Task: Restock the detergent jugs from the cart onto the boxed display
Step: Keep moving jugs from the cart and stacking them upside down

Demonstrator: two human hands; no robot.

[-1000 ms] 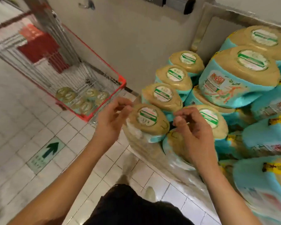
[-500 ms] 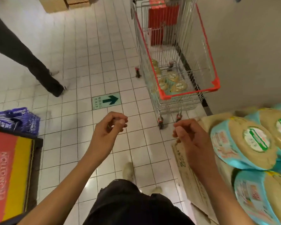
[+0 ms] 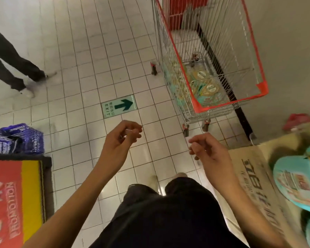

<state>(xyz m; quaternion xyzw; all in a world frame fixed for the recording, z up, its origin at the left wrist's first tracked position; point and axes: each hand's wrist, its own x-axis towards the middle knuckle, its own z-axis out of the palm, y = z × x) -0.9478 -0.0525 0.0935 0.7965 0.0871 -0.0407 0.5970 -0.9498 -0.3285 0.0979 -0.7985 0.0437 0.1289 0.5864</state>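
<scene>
your left hand (image 3: 123, 138) and right hand (image 3: 207, 149) are empty, fingers loosely curled. fetch step: jugs (image 3: 210, 88) lie in the cart (image 3: 222, 105) at one o'clock; grab one for the boxed display (image 3: 254, 172) at four o'clock.

A green EXIT arrow sign (image 3: 119, 106) lies on the white tiled floor (image 3: 89, 51). Someone's dark-trousered legs (image 3: 11, 67) stand upper left. A blue basket (image 3: 16, 138) sits above a red-yellow promotion board (image 3: 13, 203), lower left.

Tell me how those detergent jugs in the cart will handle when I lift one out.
The jugs look broad and bulky, so probably heavy; a two-handed lift seems wise. Their smooth-looking teal wrap may be slippery. They lie low in the deep cart, so hauling one out will likely feel awkward.
</scene>
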